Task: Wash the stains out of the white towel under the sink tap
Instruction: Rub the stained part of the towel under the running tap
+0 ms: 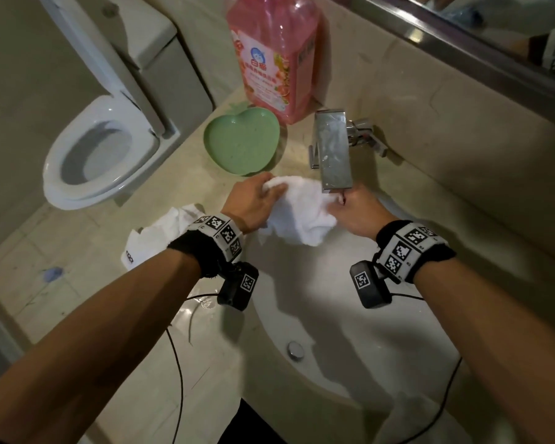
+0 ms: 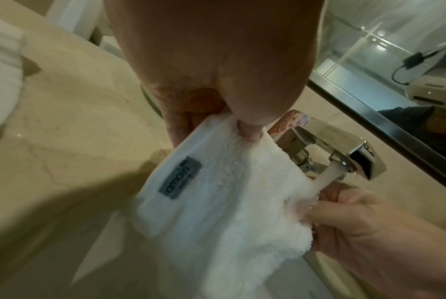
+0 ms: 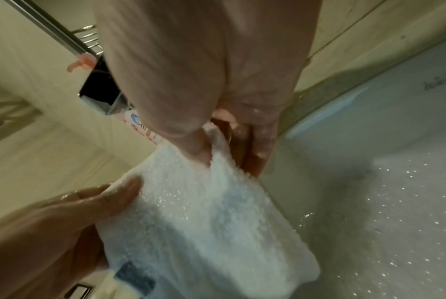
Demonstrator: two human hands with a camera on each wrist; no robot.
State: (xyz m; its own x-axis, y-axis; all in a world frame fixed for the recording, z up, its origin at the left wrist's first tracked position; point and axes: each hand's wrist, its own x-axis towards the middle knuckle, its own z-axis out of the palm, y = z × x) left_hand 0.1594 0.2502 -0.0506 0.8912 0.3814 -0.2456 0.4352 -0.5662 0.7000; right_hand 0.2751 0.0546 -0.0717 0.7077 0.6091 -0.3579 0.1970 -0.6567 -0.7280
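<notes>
A wet white towel [image 1: 302,209] hangs between both hands over the back of the sink basin [image 1: 350,315], under the chrome tap [image 1: 334,152]. My left hand [image 1: 257,200] pinches its left edge. My right hand [image 1: 359,213] pinches its right edge just below the spout, by a reddish stain [image 1: 343,197]. In the left wrist view water streams from the tap [image 2: 344,153] onto the towel [image 2: 229,202] beside the right hand [image 2: 357,222]; a grey label [image 2: 181,178] shows. In the right wrist view the right hand [image 3: 217,149] grips the soaked towel [image 3: 204,222], with the left hand [image 3: 89,206] on its other edge.
A pink detergent bottle [image 1: 276,56] and a green apple-shaped dish [image 1: 242,139] stand on the counter behind the tap. Another white cloth [image 1: 161,232] lies at the counter's left edge. A toilet [image 1: 100,149] is to the left, a mirror [image 1: 494,30] at the back right. The drain plug [image 1: 295,349] sits mid-basin.
</notes>
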